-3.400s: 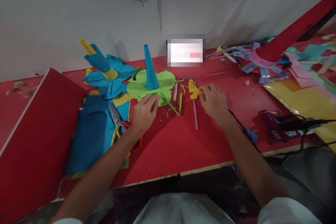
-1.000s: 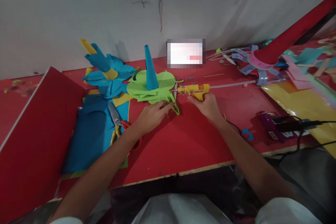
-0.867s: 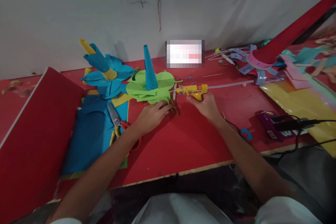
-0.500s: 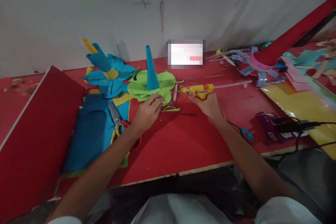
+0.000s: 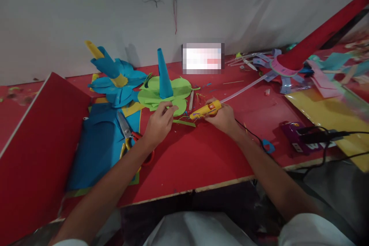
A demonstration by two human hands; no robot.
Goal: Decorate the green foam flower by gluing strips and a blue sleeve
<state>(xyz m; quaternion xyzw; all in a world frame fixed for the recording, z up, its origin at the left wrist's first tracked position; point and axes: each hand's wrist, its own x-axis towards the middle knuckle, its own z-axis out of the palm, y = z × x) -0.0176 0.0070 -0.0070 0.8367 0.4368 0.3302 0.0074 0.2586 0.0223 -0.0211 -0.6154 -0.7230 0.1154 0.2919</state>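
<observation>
My right hand (image 5: 223, 118) grips a yellow hot glue gun (image 5: 206, 110). Its front end points left and down toward the table, and a long clear glue stick (image 5: 245, 91) sticks out behind. At the lower edge of a green paper flower (image 5: 180, 89) is my left hand (image 5: 160, 123), its fingers curled together; whatever they pinch, if anything, is hidden. A blue paper cone (image 5: 165, 80) stands upright in the flower's middle. Between my hands lies a thin green strip (image 5: 184, 123) on the red table.
Left of the flower sits a blue paper flower (image 5: 119, 84) with a yellow-tipped roll. Scissors (image 5: 125, 127) lie on blue sheets (image 5: 95, 142) beside a red board (image 5: 43, 146). At right are a purple box (image 5: 296, 134), black cables, a yellow sheet (image 5: 319, 109) and a red cone (image 5: 319, 34).
My right hand has moved the glue gun left and down, tilting its front end toward the table while the glue stick swings up behind. My left hand has barely shifted.
</observation>
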